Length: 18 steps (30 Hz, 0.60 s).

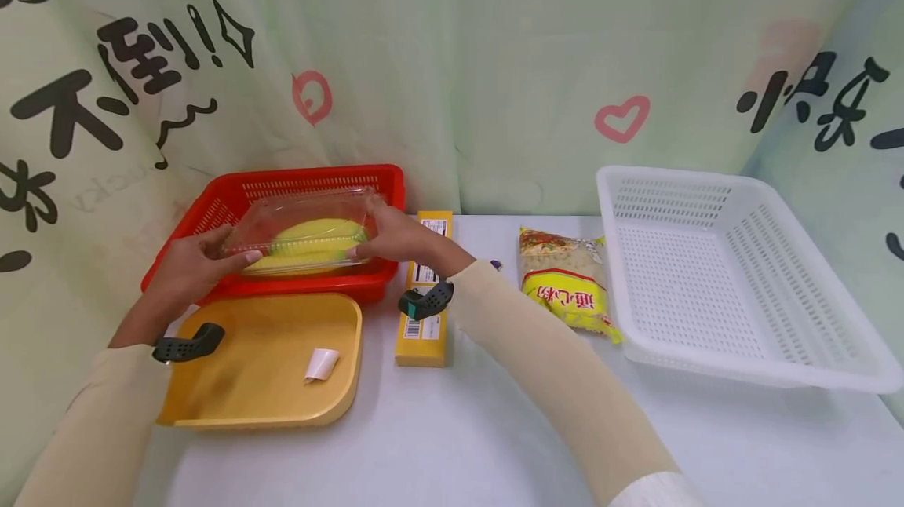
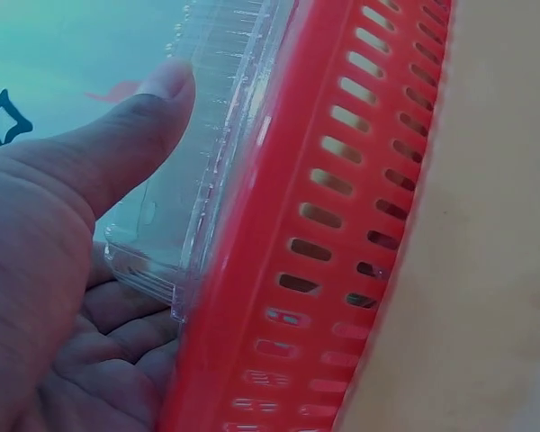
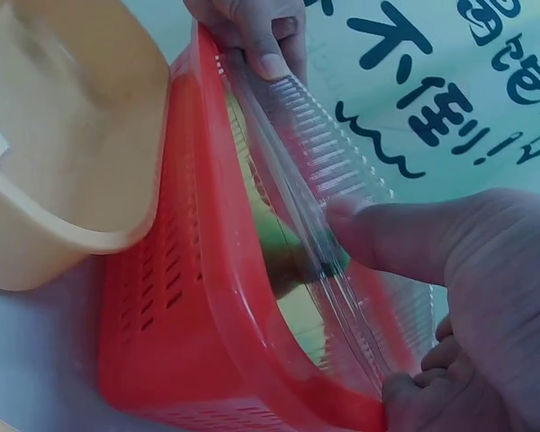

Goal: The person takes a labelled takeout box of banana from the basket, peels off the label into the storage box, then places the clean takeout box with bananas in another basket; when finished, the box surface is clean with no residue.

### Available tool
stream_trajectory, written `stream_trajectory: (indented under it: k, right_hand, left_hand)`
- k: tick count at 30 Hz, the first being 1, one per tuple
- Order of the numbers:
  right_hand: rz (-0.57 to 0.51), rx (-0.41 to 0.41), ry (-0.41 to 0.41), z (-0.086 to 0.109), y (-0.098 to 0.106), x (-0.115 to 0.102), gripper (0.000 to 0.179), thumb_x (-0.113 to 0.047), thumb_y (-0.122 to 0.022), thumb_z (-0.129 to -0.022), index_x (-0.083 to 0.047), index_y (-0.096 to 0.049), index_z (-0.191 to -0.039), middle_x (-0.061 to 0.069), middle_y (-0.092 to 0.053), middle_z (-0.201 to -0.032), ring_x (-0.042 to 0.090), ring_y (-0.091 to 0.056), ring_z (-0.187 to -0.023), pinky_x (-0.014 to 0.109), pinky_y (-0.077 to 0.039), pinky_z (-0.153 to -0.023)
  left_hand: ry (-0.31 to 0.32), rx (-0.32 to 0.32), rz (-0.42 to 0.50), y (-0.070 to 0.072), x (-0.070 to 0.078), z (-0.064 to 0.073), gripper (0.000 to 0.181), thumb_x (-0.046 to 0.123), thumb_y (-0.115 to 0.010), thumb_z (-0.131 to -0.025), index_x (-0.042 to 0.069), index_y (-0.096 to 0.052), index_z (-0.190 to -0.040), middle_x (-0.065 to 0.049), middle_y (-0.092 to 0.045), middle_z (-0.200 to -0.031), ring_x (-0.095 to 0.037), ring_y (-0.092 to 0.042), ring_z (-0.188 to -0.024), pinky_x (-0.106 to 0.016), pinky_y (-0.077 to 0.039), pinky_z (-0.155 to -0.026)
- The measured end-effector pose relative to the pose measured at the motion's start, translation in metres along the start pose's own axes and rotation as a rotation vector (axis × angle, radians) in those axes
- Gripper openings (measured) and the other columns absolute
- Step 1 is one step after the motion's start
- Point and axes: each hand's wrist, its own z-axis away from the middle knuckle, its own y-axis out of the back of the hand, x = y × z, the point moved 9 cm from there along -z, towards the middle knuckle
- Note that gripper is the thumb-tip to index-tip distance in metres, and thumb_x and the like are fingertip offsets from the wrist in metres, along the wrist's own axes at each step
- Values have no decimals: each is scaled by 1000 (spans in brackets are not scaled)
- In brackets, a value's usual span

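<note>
A clear plastic clamshell box (image 1: 311,209) lies tilted over the red basket (image 1: 356,285). My left hand (image 1: 191,260) grips its left end, thumb on the near side and fingers curled beneath, as the left wrist view shows. At the right end my right hand (image 1: 399,236) pinches the box, its thumb pressing the ridged plastic (image 3: 328,135). Yellow, green-tipped fruit (image 1: 318,236), banana-like, shows through the plastic; in the right wrist view it sits below the box's edge, inside the basket.
A tan tray (image 1: 261,366) with a small whitish piece (image 1: 322,364) stands before the red basket. Right of it lie a yellow carton (image 1: 421,342), partly under my right arm, and a bag of pasta (image 1: 568,283). A white basket (image 1: 695,287) stands at the far right. Curtains hang behind.
</note>
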Motion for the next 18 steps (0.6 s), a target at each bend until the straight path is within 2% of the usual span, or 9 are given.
stream_trajectory:
  k: [4, 9, 14, 18]
  right_hand:
    - [14, -21, 7, -1, 1, 2, 94, -30, -73, -87, -16, -12, -158, 0, -13, -162, 18, -22, -144, 39, -36, -108]
    - [21, -28, 0, -1, 3, 3, 87, -39, -67, -91, -14, -16, -157, 1, -18, -161, 18, -24, -143, 38, -39, -106]
    - [33, -18, -3, 1, 2, 1, 80, -35, -66, -92, -14, -22, -156, 2, -28, -158, 20, -35, -136, 37, -45, -101]
    - [55, -26, 6, 2, -1, -1, 79, -31, -67, -92, -13, -23, -156, 3, -27, -158, 20, -31, -139, 38, -41, -105]
  left_hand:
    - [-4, -23, 9, -1, 0, -1, 98, 59, -66, -85, 7, -19, -154, -33, -37, -144, -48, -42, -122, -51, -52, -86]
    - [-8, -43, 24, -1, 0, -1, 97, 57, -66, -86, 5, -19, -154, -34, -37, -144, -49, -41, -123, -52, -51, -87]
    - [-5, -53, 15, -3, -1, -3, 99, 57, -68, -84, 3, -21, -153, -33, -37, -144, -48, -42, -122, -52, -51, -87]
    - [-11, -80, -11, -6, -2, -4, 101, 57, -69, -83, -4, -26, -150, -34, -38, -143, -49, -43, -122, -53, -50, -89]
